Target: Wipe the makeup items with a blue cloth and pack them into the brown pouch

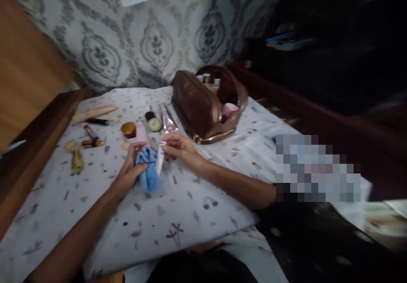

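My left hand (132, 168) is closed on a crumpled blue cloth (149, 175) above the patterned tabletop. Pinched in the fingers of my right hand (180, 148) is a slim white tube (160, 158), upright and touching or very close to the cloth. A pink bottle (140, 132) stands just beyond my left hand. Near it are an amber-lidded jar (128, 129), a small round pot with pale contents (154, 124) and a clear pinkish tube (169, 121). To the right of these, a brown zip bag (197, 107) lies open with a pink item (229, 110) inside.
On the left lie a yellowish bottle (76, 160), a pink lipstick-like tube (90, 133), a gold and black stick (93, 143) and a long beige item (95, 113). A wooden panel (32, 58) borders the left side. Patterned wallpaper (155, 41) covers the wall behind.
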Action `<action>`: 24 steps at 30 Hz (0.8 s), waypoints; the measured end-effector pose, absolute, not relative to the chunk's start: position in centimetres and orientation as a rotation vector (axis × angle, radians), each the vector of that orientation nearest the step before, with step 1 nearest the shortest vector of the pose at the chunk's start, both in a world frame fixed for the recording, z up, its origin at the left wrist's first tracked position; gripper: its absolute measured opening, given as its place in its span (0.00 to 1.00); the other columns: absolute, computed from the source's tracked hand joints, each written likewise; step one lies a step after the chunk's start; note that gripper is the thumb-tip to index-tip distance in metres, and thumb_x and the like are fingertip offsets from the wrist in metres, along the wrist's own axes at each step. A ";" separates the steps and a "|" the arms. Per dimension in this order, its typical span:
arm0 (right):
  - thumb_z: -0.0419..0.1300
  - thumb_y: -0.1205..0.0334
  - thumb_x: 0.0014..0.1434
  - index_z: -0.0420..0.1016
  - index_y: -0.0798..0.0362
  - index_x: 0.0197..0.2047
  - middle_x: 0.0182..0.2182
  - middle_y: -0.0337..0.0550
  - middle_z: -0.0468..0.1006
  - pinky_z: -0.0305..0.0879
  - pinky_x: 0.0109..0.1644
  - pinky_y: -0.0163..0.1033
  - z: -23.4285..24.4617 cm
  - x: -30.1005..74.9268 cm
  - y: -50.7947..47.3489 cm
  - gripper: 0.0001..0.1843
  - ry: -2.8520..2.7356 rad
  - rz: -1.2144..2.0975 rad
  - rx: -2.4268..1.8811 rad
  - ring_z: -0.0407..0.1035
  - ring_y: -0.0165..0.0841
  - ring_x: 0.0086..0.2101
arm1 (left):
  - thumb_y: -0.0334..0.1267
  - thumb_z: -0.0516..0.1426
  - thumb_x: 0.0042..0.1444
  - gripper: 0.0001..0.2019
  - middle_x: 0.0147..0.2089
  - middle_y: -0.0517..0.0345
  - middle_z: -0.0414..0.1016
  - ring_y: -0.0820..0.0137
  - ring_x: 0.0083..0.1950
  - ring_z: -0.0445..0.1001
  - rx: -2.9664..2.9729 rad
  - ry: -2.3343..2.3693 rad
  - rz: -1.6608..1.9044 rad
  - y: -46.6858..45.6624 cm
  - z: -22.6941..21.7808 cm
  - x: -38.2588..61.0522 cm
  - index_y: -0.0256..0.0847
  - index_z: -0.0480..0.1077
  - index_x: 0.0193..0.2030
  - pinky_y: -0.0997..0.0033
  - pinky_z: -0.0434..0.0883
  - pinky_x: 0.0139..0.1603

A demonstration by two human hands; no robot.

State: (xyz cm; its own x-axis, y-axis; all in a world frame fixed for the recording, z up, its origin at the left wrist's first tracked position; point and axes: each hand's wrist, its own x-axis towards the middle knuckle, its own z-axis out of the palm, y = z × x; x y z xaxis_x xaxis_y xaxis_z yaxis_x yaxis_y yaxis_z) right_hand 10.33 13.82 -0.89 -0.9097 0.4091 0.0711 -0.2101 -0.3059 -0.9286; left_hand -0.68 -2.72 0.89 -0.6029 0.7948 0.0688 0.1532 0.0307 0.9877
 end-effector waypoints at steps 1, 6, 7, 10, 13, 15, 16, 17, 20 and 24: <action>0.73 0.49 0.45 0.70 0.52 0.37 0.26 0.32 0.73 0.60 0.26 0.30 -0.8 10.4 13.8 0.23 -1.569 2.259 -0.251 0.66 0.25 0.25 | 0.40 0.62 0.44 0.25 0.46 0.57 0.74 0.65 0.44 0.73 0.963 1.755 1.646 -2.7 0.8 -0.9 0.45 0.65 0.51 0.70 0.71 0.43; 0.71 0.53 0.50 0.72 0.53 0.39 0.28 0.35 0.74 0.60 0.28 0.31 -0.6 10.7 13.6 0.19 -1.698 2.268 -0.171 0.66 0.25 0.27 | 0.39 0.59 0.53 0.11 0.42 0.57 0.73 0.68 0.41 0.72 0.970 1.924 1.703 -2.6 0.7 -1.5 0.40 0.69 0.43 0.70 0.69 0.43; 0.71 0.53 0.51 0.72 0.53 0.40 0.29 0.35 0.75 0.60 0.29 0.31 -0.6 10.7 13.5 0.18 -1.718 2.268 -0.161 0.67 0.25 0.28 | 0.40 0.59 0.54 0.09 0.42 0.57 0.73 0.68 0.41 0.72 0.998 1.945 1.701 -2.5 0.8 -1.6 0.40 0.70 0.42 0.70 0.69 0.43; 0.70 0.54 0.51 0.71 0.53 0.41 0.30 0.36 0.76 0.61 0.29 0.32 -0.8 10.8 13.4 0.19 -1.745 2.274 -0.140 0.68 0.26 0.29 | 0.39 0.59 0.56 0.07 0.43 0.56 0.74 0.66 0.46 0.72 1.193 2.005 1.689 -2.4 0.9 -1.6 0.40 0.72 0.40 0.67 0.68 0.50; 0.70 0.55 0.52 0.72 0.53 0.44 0.31 0.37 0.76 0.62 0.30 0.33 -1.0 10.7 13.5 0.20 -1.779 2.260 -0.122 0.69 0.27 0.30 | 0.37 0.58 0.58 0.06 0.42 0.54 0.75 0.64 0.48 0.72 1.417 2.014 1.615 -2.5 0.8 -1.6 0.40 0.74 0.40 0.64 0.67 0.54; 0.70 0.56 0.52 0.73 0.53 0.45 0.31 0.38 0.77 0.63 0.30 0.33 -1.1 10.7 13.5 0.19 -1.795 2.248 -0.105 0.69 0.28 0.30 | 0.35 0.57 0.58 0.07 0.43 0.54 0.75 0.64 0.48 0.73 1.513 1.991 1.572 -2.5 0.7 -1.6 0.40 0.74 0.41 0.64 0.68 0.54; 0.70 0.56 0.51 0.74 0.53 0.44 0.31 0.38 0.76 0.63 0.30 0.33 -1.1 10.6 13.5 0.19 -1.797 2.246 -0.099 0.69 0.28 0.30 | 0.34 0.56 0.57 0.07 0.44 0.54 0.75 0.64 0.48 0.73 1.543 1.979 1.557 -2.6 0.7 -1.5 0.40 0.74 0.42 0.64 0.68 0.54; 0.70 0.56 0.51 0.75 0.53 0.45 0.31 0.38 0.76 0.64 0.30 0.34 -1.2 10.6 13.5 0.19 -1.797 2.246 -0.097 0.69 0.28 0.30 | 0.32 0.56 0.56 0.08 0.43 0.54 0.75 0.65 0.48 0.73 1.564 1.971 1.543 -2.6 0.6 -1.5 0.40 0.74 0.41 0.64 0.68 0.53; 0.70 0.55 0.52 0.76 0.53 0.46 0.30 0.37 0.76 0.65 0.31 0.34 -1.2 10.6 13.4 0.20 -1.798 2.242 -0.127 0.68 0.27 0.29 | 0.27 0.54 0.52 0.09 0.40 0.56 0.74 0.66 0.45 0.73 1.621 1.937 1.505 -2.6 0.7 -1.7 0.40 0.72 0.38 0.66 0.69 0.50; 0.70 0.54 0.51 0.78 0.53 0.44 0.27 0.36 0.74 0.64 0.31 0.35 -1.2 10.6 13.6 0.19 -1.753 2.236 -0.194 0.65 0.26 0.27 | 0.27 0.51 0.52 0.07 0.35 0.56 0.72 0.67 0.40 0.72 1.740 1.820 1.441 -2.8 0.9 -1.7 0.40 0.69 0.29 0.66 0.69 0.45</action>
State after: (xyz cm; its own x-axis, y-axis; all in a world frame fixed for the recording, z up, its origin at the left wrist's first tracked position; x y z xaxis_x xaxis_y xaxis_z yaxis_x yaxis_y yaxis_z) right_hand 10.58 13.56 -1.20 -0.9480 0.3095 0.0740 -0.1457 -0.2153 -0.9656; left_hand -1.71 -2.79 0.94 -0.2623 0.8601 0.4376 0.6232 -0.1953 0.7573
